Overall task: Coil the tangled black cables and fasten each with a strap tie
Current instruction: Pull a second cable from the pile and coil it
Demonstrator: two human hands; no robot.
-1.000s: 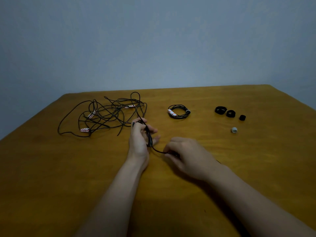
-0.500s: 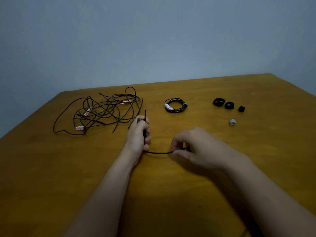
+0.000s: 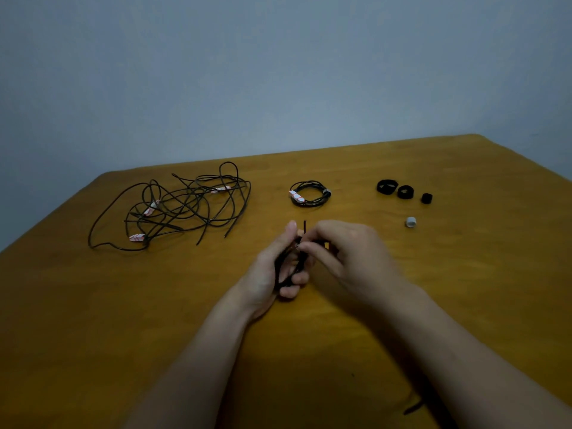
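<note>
Thin black cable: looped above the near middle of the yellow-brown wooden table, gripped by the curled fingers of the left hand, pinched at the top by the right hand. Lay each turn flat against the last; keep loops equal, tension light. Unlike half a second ago: right hand across at the left, no straight span between. Farther left: black tangle of loose cables.

We see the left hand gripping a black cable loop while the right hand pinches it, both near the tied coil. Left of that coil lies the tangle; right of it, strap ties.
</note>
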